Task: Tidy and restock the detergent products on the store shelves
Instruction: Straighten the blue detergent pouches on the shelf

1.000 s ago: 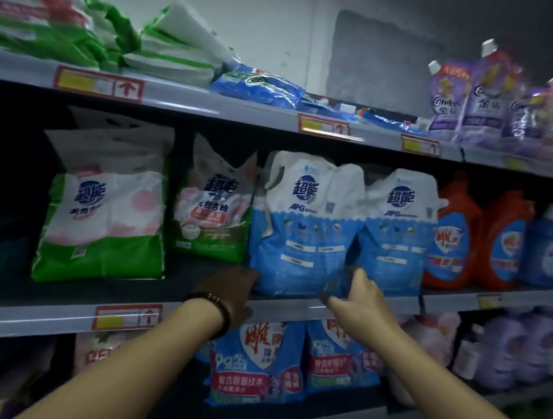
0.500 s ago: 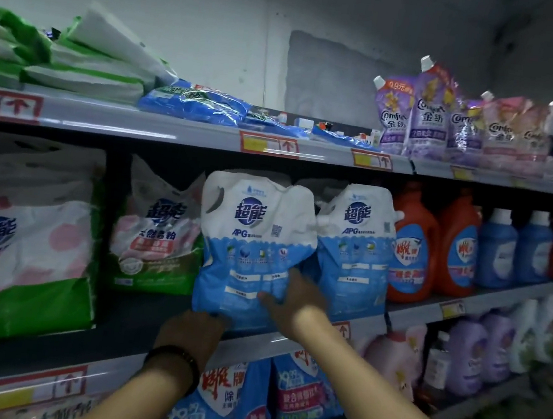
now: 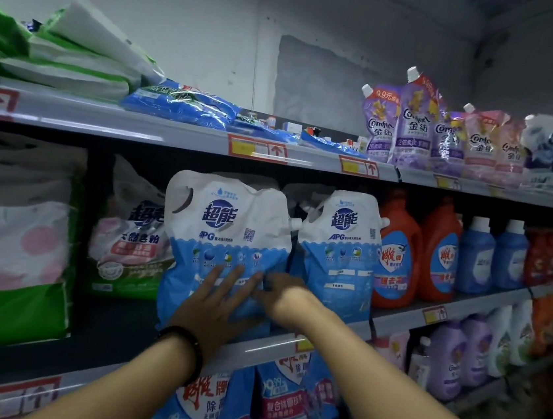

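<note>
Two blue-and-white detergent pouches stand side by side on the middle shelf (image 3: 290,347). My left hand (image 3: 213,309) lies flat with spread fingers on the lower front of the left pouch (image 3: 228,228). My right hand (image 3: 281,294) is at that pouch's lower right edge, in the gap beside the right pouch (image 3: 341,251); its fingers are curled there and partly hidden. A dark bracelet sits on my left wrist.
Green-and-white powder bags (image 3: 13,241) stand to the left, with a dark gap of bare shelf before the pouches. Orange bottles (image 3: 397,254) and blue bottles (image 3: 476,256) stand to the right. Purple refill pouches (image 3: 412,121) and flat bags fill the top shelf; more blue bags (image 3: 284,403) sit below.
My view has swung right and closer. My left hand rose from the shelf edge onto the left pouch's front. My right hand shifted to the pouch's lower right edge.
</note>
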